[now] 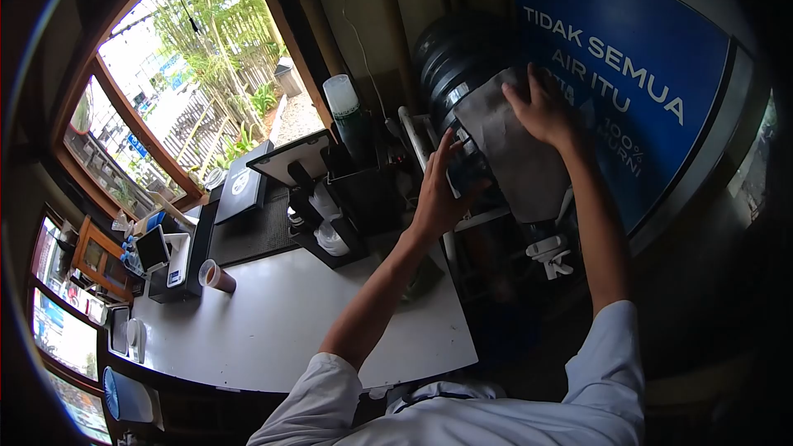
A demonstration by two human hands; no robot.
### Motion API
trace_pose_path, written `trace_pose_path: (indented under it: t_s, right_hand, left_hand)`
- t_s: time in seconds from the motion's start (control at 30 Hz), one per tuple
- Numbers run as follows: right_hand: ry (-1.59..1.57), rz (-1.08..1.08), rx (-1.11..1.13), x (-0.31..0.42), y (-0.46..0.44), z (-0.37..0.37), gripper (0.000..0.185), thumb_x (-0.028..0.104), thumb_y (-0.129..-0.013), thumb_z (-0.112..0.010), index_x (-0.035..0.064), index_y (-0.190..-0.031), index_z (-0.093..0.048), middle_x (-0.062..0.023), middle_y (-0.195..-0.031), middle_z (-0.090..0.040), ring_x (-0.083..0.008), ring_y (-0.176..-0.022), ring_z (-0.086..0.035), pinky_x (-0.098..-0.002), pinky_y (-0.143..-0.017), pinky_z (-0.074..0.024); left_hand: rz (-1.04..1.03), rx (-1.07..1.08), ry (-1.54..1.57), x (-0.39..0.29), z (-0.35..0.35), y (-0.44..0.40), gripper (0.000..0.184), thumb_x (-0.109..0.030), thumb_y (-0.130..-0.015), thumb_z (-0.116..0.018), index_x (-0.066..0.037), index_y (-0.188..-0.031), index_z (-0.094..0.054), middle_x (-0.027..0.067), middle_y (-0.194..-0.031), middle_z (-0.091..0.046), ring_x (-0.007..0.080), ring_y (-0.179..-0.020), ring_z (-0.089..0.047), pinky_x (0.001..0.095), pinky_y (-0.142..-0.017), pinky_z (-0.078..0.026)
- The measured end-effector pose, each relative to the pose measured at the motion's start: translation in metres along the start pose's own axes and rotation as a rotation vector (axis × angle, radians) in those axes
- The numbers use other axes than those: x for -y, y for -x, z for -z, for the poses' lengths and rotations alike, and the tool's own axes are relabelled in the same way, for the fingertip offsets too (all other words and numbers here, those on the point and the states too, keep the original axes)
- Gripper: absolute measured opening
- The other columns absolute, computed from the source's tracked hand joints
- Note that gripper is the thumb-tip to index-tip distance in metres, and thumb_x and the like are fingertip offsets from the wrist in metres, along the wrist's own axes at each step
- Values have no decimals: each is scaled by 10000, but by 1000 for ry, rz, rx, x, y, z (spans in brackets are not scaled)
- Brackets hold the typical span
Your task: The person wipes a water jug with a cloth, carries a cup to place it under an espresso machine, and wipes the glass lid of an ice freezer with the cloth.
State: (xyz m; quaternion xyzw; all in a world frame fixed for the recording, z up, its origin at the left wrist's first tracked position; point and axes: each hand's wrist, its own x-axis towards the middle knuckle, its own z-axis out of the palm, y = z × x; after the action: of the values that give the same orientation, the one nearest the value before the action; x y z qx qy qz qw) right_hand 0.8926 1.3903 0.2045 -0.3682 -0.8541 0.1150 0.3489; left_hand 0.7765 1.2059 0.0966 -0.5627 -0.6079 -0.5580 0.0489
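White shirt (487, 423) lay nearest; the right hand (543, 114), fingers spread, met a grey cloth (514, 161) over the water jug (454, 62). The left hand (442, 194) was open beside it, contact unclear. One-sided pushing might have slipped the cloth.

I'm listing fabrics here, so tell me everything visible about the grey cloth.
The grey cloth looks like plain, lightly creased fabric. It is spread over the ribbed, dark bottle, its narrower lower end near the white tap. The right hand lies at its upper edge; the left hand is beside it, contact unclear.
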Motion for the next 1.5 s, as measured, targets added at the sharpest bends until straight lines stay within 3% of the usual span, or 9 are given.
trace_pose_path:
  t_s: [0.1, 0.23, 0.47, 0.6, 0.73, 1.0, 1.17, 1.33, 1.5]
  right_hand:
    - [328, 517, -113, 23, 40, 13, 776, 533, -933, -538, -6, -1477, -415, -232, -1520, -416, -358, -1455, -336, -447, -1182, -303]
    - [-183, 129, -75, -23, 8, 5, 649, 483, -940, -554, 27, -1402, -536, -214, -1460, -494, -338, -1383, -445, -436, -1163, -334]
    - [109, 579, -186, 2, 65, 24, 586, 416, -970, -560, -28, -1353, -554, -245, -1418, -520, -415, -1297, -505, -438, -1106, -382]
    - [-303, 112, -222, -59, 38, -15, 525, 393, -954, -595, 44, -1346, -590, -196, -1427, -515, -346, -1318, -501, -464, -1100, -383]
    - [275, 639, -385, -2, 83, 10, 534, 403, -972, -579, 44, -1366, -568, -211, -1458, -482, -411, -1318, -484, -496, -1096, -380]
    - [6, 28, 95, -4, 3, 12, 713, 558, -957, -494, 156, -1533, -375, -243, -1560, -341, -410, -1441, -338, -462, -1181, -294]
    - [240, 592, -142, 25, 39, -5, 603, 511, -864, -627, 217, -1388, -588, -182, -1500, -453, -395, -1433, -343, -549, -1174, -256]
    - [-178, 172, -200, -19, 14, -4, 434, 412, -935, -586, 185, -1297, -664, -176, -1426, -530, -375, -1307, -495, -456, -1120, -368]
    - [96, 467, -379, -1, 73, 9, 346, 242, -996, -555, 70, -1284, -638, -160, -1340, -596, -361, -1280, -521, -455, -1075, -404]
  left_hand:
    - [-27, 18, 19, 9, -1, -1, 1041, -83, -745, -853, -146, -1573, -226, 164, -1454, -438, 308, -1332, -499, 463, -1073, -466]
    - [-30, -10, 18, 1, 0, 1, 949, -129, -755, -867, -113, -1533, -324, 157, -1381, -482, 307, -1260, -553, 411, -1049, -487]
    - [-67, -1, -36, 8, 1, 6, 799, -81, -781, -786, -54, -1479, -398, 167, -1319, -505, 336, -1226, -550, 380, -1004, -479]
    - [-61, 8, 7, -3, 6, 4, 776, -115, -792, -794, -85, -1470, -418, 170, -1352, -491, 350, -1270, -520, 410, -1045, -461]
    - [-63, 6, -1, 6, 2, 5, 762, -180, -802, -821, -92, -1456, -442, 167, -1350, -495, 349, -1280, -514, 420, -1059, -459]
    - [-27, -27, 11, -8, 1, 3, 735, -172, -779, -842, -54, -1412, -487, 166, -1306, -536, 347, -1223, -563, 411, -1011, -488]
    - [-77, -25, -76, 7, -1, 5, 721, -17, -700, -738, -15, -1377, -489, 194, -1293, -521, 395, -1244, -522, 424, -1038, -452]
    - [-50, 54, -17, -6, 9, 6, 728, -118, -822, -792, -64, -1458, -440, 172, -1434, -493, 336, -1354, -480, 409, -1086, -440]
    - [-34, 86, 59, -17, 12, 27, 662, -148, -895, -727, -82, -1480, -424, 169, -1533, -402, 311, -1410, -424, 433, -1106, -415]
